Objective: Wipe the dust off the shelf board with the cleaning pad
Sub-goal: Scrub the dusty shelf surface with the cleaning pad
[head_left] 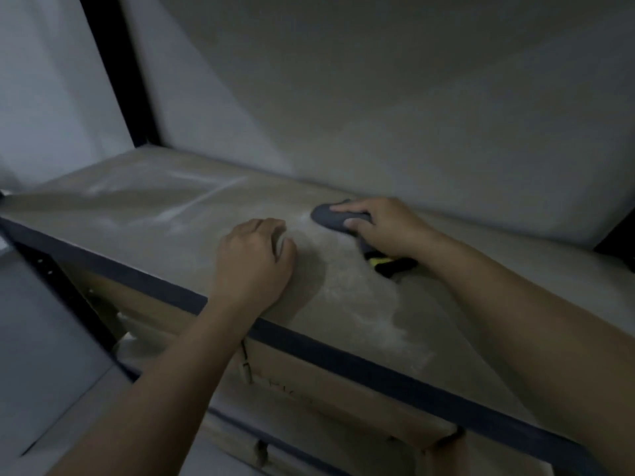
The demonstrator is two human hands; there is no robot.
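Dim storage corner, pale wall (378,97) behind, black upright post (113,70) at far left. Tan shelf board (144,207) running diagonally across view, dark metal edge rail (343,355) along its near side. Pale dust streaks (206,201) on the left half of the board, a wider dusty smear (364,304) near the front edge, between the two forearms.

Right hand (385,228) near the back of the board, close to the wall, fingers curled over a dark cleaning pad (328,218) and gripping it; index finger laid along the pad's top, pad flat on the board. Black and yellow handle part (388,264) poking out below the palm, touching the board.

Left hand (254,259) resting on the board just beside the pad, not touching it; fingers loosely curled, holding nothing, heel of hand near the edge rail.

Below the shelf: cardboard box (326,400), brown, with a torn corner; faint markings on it, unreadable. Lower left blurred, grey floor or panel, cannot tell which.
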